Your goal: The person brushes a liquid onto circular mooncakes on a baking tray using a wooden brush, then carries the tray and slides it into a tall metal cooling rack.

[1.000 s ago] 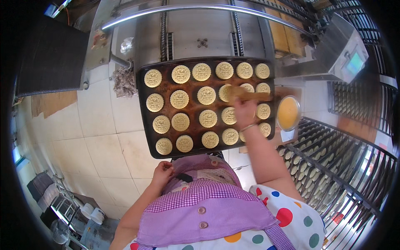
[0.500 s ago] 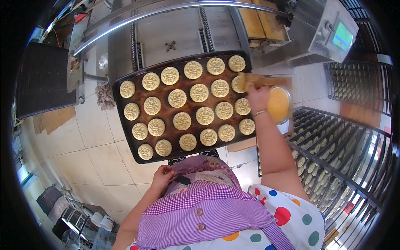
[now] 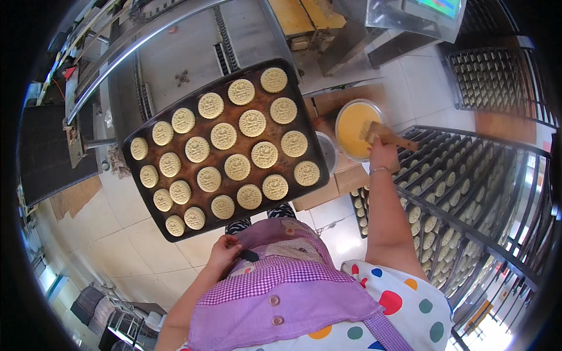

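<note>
My right hand point(image 3: 384, 157) is closed round a flat wooden-handled pastry brush point(image 3: 389, 136). Its bristles are over a round metal bowl point(image 3: 341, 153) of yellow-orange liquid point(image 3: 352, 127), at the side nearest the rack. Left of the bowl, a dark baking tray point(image 3: 323, 178) carries rows of round pale cakes point(image 3: 237, 167) with stamped patterned tops. Low in front of my apron, my left hand point(image 3: 225, 251) has its fingers curled in. A small black item point(image 3: 249, 255) lies beside its fingertips; whether the fingers hold anything is hidden.
Beneath the tray is a metal machine with chains point(image 3: 224, 35) and a curved rail point(image 3: 126, 61). A black rack point(image 3: 462, 205) of cake-filled trays stands at right, close to my right forearm. Cardboard point(image 3: 345, 178) is below the bowl. A lit screen point(image 3: 439, 7) sits at upper right.
My right hand has moved with the pastry brush from the tray's right edge to the bowl. The view has shifted, so tray and machine appear farther left. My left hand stays at the apron.
</note>
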`<state>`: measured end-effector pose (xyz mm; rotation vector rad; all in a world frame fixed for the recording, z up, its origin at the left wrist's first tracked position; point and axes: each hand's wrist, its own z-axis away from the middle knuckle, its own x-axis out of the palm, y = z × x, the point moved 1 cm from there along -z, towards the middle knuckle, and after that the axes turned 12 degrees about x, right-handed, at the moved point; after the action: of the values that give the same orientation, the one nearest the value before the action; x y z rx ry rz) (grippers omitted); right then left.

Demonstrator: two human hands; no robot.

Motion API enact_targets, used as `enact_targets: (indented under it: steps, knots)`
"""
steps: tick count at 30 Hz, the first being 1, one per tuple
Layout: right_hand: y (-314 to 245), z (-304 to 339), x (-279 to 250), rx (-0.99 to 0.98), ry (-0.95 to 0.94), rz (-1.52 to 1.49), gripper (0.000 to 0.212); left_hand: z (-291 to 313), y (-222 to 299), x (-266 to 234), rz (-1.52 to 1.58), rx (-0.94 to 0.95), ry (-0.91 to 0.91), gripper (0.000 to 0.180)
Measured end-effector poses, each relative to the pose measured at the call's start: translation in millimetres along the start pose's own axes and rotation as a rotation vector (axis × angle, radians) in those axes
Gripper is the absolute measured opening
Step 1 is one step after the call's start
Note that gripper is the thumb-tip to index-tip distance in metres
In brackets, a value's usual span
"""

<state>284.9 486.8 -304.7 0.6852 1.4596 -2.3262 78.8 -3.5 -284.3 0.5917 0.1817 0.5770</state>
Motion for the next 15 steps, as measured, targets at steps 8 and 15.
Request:
enact_targets:
  steps: [8,15]
  knots:
    - [64.7,-31.7,-13.9,-0.07,0.145,0.324,0.032,1.0,19.4,21.5,-0.119,0.072,-0.019,0.029]
    - [53.3,-7.7,-2.3,0.368,-0.106,-0.592,0.049,5.0,14.1,22.1,-0.118,0.069,-0.009,0.029]
